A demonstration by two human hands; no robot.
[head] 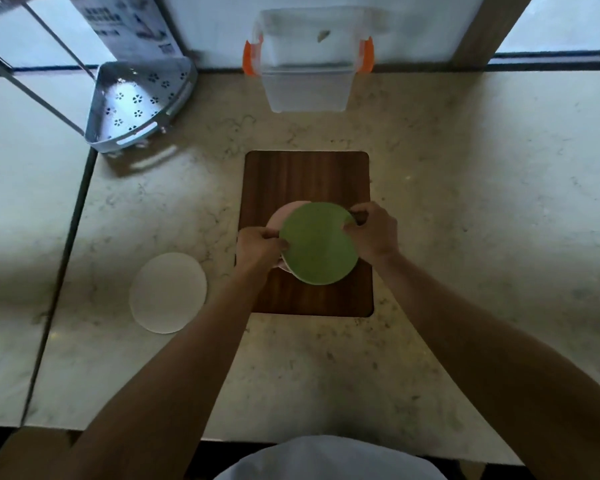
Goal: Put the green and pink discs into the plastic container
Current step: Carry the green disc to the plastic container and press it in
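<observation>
A green disc (318, 243) lies on top of a pink disc (280, 216) over the wooden cutting board (305, 174). Only the pink disc's upper left rim shows from under the green one. My left hand (258, 245) grips the stack at its left edge. At the right edge, my right hand (371, 230) pinches the discs. The clear plastic container (309, 88) with orange clips stands open at the back of the counter, beyond the board.
A white disc (168, 292) lies on the marble counter left of the board. A perforated metal corner rack (136, 105) stands at the back left. The counter's left edge runs beside a lower glossy surface (14, 202).
</observation>
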